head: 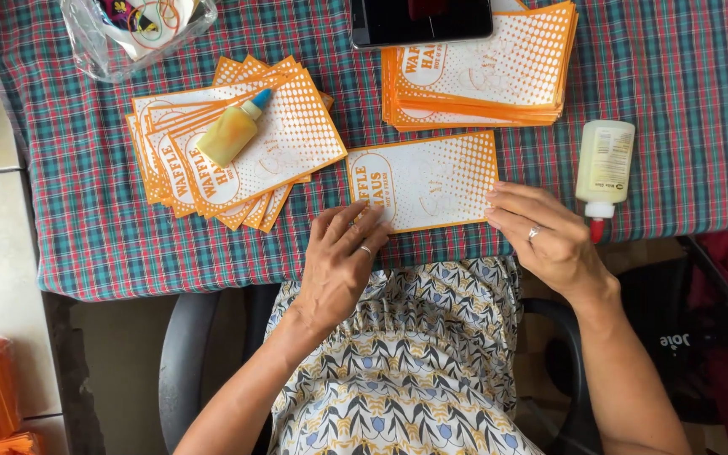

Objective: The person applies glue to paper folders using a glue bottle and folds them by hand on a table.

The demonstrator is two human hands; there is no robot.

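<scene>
Head view: a single orange-and-white paper bag (424, 183) lies flat near the front edge of the desk (86, 236), which is covered in a plaid cloth. My left hand (340, 261) rests open with its fingertips pressing the bag's lower left corner; my right hand (541, 232), fingers loosely together, touches the bag's right edge. A fanned pile of bags (238, 156) lies to the left with a small yellow glue bottle (233, 131) on top. A neat stack of bags (482, 72) sits behind, a dark phone (421, 21) overlapping it. A pale glue bottle (604, 164) lies just right of my right hand.
</scene>
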